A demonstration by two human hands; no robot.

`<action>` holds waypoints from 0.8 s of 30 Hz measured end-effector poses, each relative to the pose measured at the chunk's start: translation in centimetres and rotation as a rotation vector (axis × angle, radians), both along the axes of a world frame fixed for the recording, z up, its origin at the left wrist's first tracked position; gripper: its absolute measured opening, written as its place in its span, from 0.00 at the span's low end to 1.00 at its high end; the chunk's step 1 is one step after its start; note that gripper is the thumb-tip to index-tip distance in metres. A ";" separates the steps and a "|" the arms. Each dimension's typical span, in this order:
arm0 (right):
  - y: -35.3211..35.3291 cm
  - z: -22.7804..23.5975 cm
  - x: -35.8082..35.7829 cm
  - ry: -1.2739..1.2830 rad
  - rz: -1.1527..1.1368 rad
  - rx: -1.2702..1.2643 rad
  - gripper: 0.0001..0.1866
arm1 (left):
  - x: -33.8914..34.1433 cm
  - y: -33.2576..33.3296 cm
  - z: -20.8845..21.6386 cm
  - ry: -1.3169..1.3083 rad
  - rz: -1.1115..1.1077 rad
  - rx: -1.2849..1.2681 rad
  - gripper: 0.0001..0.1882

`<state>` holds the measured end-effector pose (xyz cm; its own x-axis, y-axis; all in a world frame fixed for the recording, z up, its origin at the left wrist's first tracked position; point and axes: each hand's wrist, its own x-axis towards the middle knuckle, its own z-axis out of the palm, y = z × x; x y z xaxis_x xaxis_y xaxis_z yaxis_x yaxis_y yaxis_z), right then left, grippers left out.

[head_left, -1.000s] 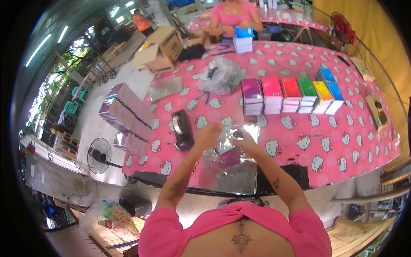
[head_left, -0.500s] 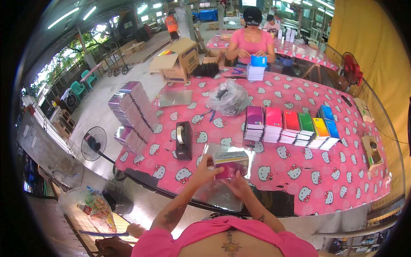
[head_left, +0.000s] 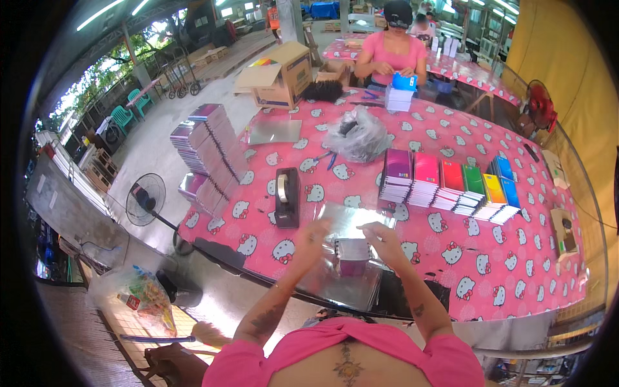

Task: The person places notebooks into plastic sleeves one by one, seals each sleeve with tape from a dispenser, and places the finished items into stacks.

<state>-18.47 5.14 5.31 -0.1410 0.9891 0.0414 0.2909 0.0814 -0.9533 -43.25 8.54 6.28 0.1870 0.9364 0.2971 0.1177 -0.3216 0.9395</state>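
A small stack of spiral notebooks (head_left: 353,257) with a purple cover facing me lies on shiny clear plastic sheets (head_left: 351,216) near the table's front edge. My left hand (head_left: 313,240) is just left of the stack, smeared by motion, so its fingers do not read clearly. On the other side, my right hand (head_left: 383,241) hovers beside the stack with fingers bent and thumb and forefinger apart. Neither hand touches the notebooks. More clear sheets (head_left: 335,287) lie at the table edge below the stack. A black tape dispenser (head_left: 287,200) stands to the left.
Rows of coloured notebooks (head_left: 451,184) stand at right; tall notebook piles (head_left: 206,155) at left. A clear bag (head_left: 358,135), pliers-like blue tool (head_left: 331,160) and open carton (head_left: 277,77) lie farther back. Across the table, a co-worker (head_left: 393,55) handles a blue notebook. A fan (head_left: 145,198) stands left.
Both hands have let go of the notebook stack, which now lies on the plastic sheets. They have moved apart to either side of it. The whole view has shifted slightly.
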 end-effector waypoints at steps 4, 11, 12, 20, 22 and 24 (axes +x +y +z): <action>-2.9 6.6 -5.4 -0.448 -0.148 0.619 0.17 | -11.3 7.3 -6.6 0.627 0.726 0.335 0.18; -2.1 5.8 -7.7 -0.840 0.067 0.428 0.12 | -12.8 10.9 -6.7 -0.084 0.197 -0.647 0.11; -2.3 5.8 -8.1 -0.842 0.069 0.424 0.12 | -12.1 10.0 -8.3 -0.108 0.304 -0.365 0.10; -2.7 6.4 -9.2 -0.856 -0.044 0.409 0.12 | -13.1 8.0 -5.1 0.799 0.385 0.003 0.09; -3.1 6.4 -8.9 -0.880 -0.081 0.392 0.13 | -10.5 6.7 -0.1 1.099 0.445 -0.043 0.11; -3.2 6.7 -9.2 -0.888 -0.102 0.394 0.14 | -9.4 5.6 1.4 0.521 0.086 0.031 0.10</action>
<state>-27.65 1.97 11.99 -0.1955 0.9364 0.2915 0.9134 0.2821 -0.2934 -52.62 14.12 7.73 0.2403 0.9471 0.2128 0.5940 -0.3168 0.7395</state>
